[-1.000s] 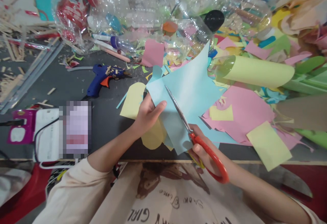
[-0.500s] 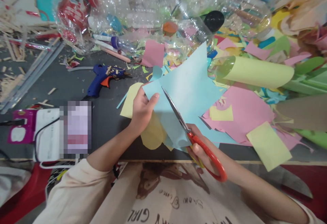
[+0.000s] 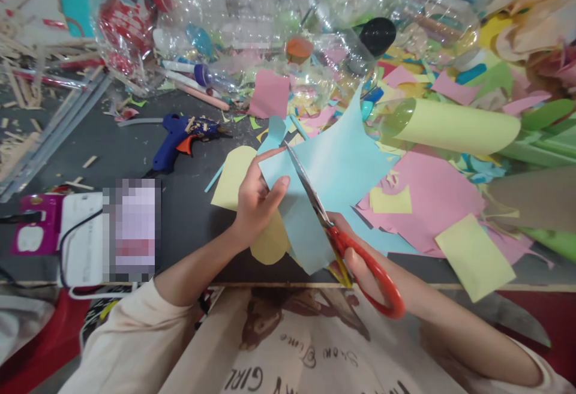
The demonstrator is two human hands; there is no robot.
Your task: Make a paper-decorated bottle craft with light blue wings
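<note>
My left hand (image 3: 255,201) pinches the left part of a light blue paper sheet (image 3: 342,163), thumb on top and index finger stretched along its upper edge. My right hand (image 3: 360,256) grips red-handled scissors (image 3: 355,256). Their blades (image 3: 308,184) run up across the blue sheet, the tip near my left index finger. A pale yellow rounded paper piece (image 3: 234,178) lies under the blue sheet on the dark table (image 3: 180,214).
A blue glue gun (image 3: 180,139) lies left of the paper. A white and magenta device (image 3: 81,235) sits at the near left edge. Clear plastic bottles (image 3: 270,16) pile along the back. A yellow-lined bottle (image 3: 450,127) and pink, yellow, green paper scraps (image 3: 432,196) cover the right.
The scissors have advanced up through the blue sheet, their blades closing toward its upper left edge. My left hand shifted its grip and raised its index finger along the paper's top edge.
</note>
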